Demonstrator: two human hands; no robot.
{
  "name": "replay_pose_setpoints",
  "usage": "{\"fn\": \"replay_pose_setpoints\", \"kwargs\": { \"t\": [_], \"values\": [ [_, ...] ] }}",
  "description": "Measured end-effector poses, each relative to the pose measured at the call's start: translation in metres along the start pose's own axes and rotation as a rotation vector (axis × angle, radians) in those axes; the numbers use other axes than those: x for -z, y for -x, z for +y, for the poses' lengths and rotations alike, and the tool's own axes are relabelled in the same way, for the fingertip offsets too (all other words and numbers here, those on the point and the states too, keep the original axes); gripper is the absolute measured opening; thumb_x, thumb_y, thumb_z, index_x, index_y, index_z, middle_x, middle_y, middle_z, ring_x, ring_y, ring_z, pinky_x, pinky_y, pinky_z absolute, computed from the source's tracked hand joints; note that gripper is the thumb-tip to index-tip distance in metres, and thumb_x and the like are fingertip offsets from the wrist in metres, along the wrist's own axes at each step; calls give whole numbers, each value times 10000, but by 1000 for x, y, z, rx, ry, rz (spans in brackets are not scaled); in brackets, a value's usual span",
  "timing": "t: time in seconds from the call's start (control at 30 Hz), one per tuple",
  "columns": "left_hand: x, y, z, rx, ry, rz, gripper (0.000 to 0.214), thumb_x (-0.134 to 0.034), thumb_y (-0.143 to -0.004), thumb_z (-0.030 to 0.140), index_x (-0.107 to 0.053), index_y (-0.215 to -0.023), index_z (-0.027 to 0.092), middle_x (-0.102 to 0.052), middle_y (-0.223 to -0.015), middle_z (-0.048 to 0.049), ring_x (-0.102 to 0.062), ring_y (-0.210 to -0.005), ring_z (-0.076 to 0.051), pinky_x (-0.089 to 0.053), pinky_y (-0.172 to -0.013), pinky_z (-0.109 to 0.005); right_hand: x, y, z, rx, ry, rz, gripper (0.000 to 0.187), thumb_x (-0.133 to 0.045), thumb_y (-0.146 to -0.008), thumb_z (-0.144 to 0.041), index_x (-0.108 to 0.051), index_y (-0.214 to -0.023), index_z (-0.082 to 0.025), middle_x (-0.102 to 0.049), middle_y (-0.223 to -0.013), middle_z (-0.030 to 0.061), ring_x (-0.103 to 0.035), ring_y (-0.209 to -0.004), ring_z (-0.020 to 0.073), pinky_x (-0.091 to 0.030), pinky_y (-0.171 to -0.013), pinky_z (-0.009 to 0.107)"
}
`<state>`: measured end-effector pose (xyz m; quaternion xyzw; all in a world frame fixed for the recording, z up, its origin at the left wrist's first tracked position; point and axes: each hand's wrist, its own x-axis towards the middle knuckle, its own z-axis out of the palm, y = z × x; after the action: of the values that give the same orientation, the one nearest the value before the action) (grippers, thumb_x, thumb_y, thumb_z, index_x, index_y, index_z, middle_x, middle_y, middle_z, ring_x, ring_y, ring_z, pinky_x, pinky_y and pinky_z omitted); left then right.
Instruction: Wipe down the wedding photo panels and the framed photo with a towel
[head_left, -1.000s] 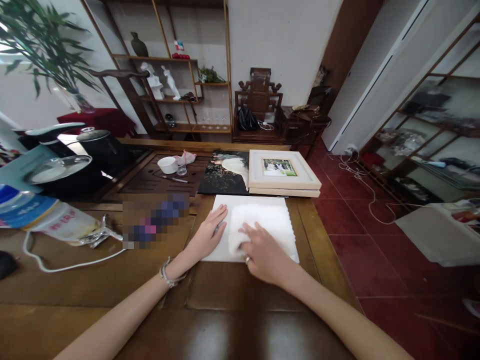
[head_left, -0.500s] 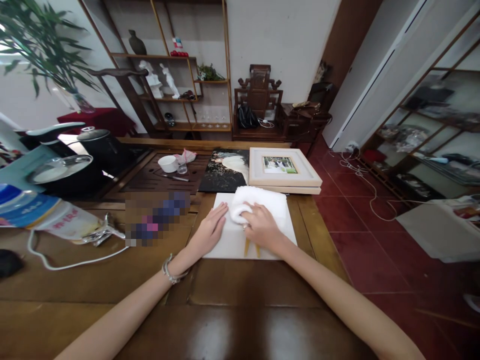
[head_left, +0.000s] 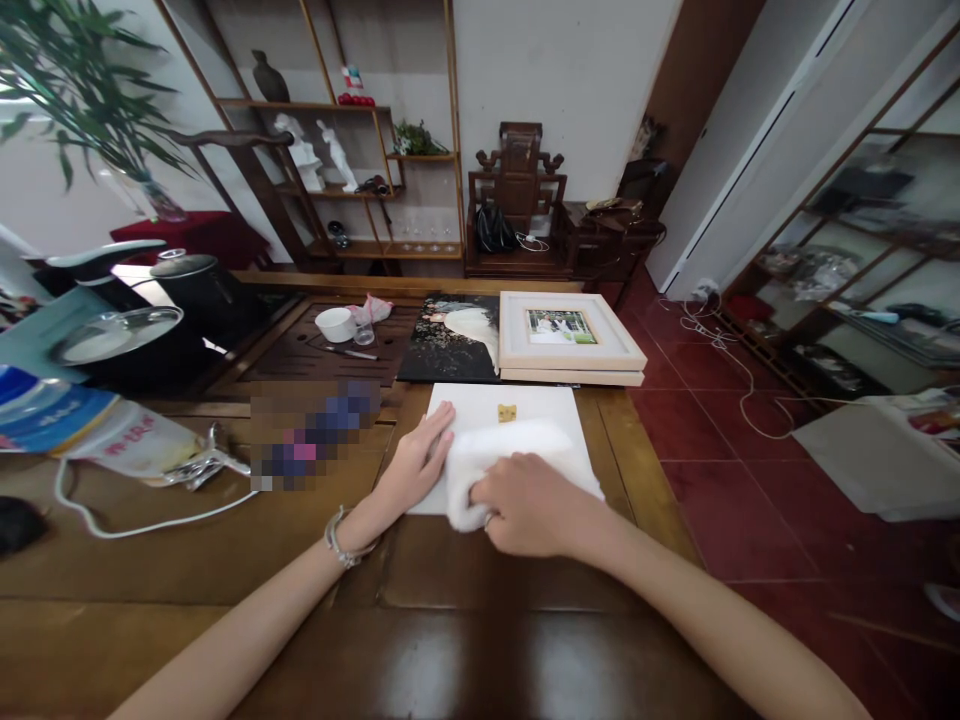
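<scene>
A white rectangular board (head_left: pixel 547 400) lies flat on the wooden table in front of me. My left hand (head_left: pixel 418 455) rests on its left side, fingers stretched out and lying flat. A folded white towel (head_left: pixel 525 440) covers the lower part of the board, and its near corner reaches past the board's front edge. My right hand (head_left: pixel 529 505) is closed on the towel and presses it down, with some fingertips tucked into the fold. Just above the towel a small yellow mark (head_left: pixel 507 412) shows on the board; whatever lies under the towel is hidden.
Behind the board are a dark photo print (head_left: pixel 457 345) and a stack of pale framed pictures (head_left: pixel 517 362). A white bowl (head_left: pixel 335 324) stands on the tea tray (head_left: pixel 274 362). To the left lie a plastic packet (head_left: pixel 127 440), a white cable (head_left: pixel 165 525) and a pot (head_left: pixel 124 350).
My right hand has drawn the towel toward me, from the board's far part to its near edge. The yellow mark's upper end is now uncovered, its lower end covered. My left hand stays in place.
</scene>
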<state>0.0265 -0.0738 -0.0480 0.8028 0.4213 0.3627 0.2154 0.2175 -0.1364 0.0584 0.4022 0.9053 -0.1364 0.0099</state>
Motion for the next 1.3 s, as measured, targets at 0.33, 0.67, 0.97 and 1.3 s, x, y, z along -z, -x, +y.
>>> {"fn": "replay_pose_setpoints", "kwargs": {
  "t": [0.33, 0.67, 0.97, 1.3],
  "values": [
    [-3, -3, -3, -12, -43, 18, 329, -454, -871, 242, -637, -1131, 159, -581, -1253, -103, -499, -1211, -242, -305, -1085, -472, 6, -67, 55, -181, -330, 328, 246, -406, -696, -137, -642, -752, -178, -664, -775, 40, -521, -681, 166, -300, -586, 240],
    [-4, -1, -6, -16, -66, 16, 333, -458, -876, 259, -624, -1144, 152, -572, -1264, -114, -489, -1222, -233, -311, -1085, -453, 3, -60, 78, -174, -397, 398, 186, -405, -683, -135, -583, -648, -174, -636, -711, 23, -528, -665, 162, -334, -602, 230],
    [-5, 1, -12, -64, -242, -143, 564, -403, -923, 362, -272, -1421, 133, -211, -1503, -134, -124, -1395, -254, -189, -1121, -484, -36, 39, 103, -358, -307, 463, 187, -405, -712, -159, -588, -677, -168, -628, -680, 58, -578, -695, 226, -401, -665, 313],
    [-7, 1, -14, -61, -235, -145, 486, -286, -966, 317, -271, -1423, 152, -222, -1503, -127, -149, -1395, -238, -195, -1118, -489, -56, 108, 33, -148, -256, 266, 376, -434, -581, -18, -690, -777, -211, -560, -1297, 48, -485, -1221, 237, -406, -976, 354]
  ]
}}
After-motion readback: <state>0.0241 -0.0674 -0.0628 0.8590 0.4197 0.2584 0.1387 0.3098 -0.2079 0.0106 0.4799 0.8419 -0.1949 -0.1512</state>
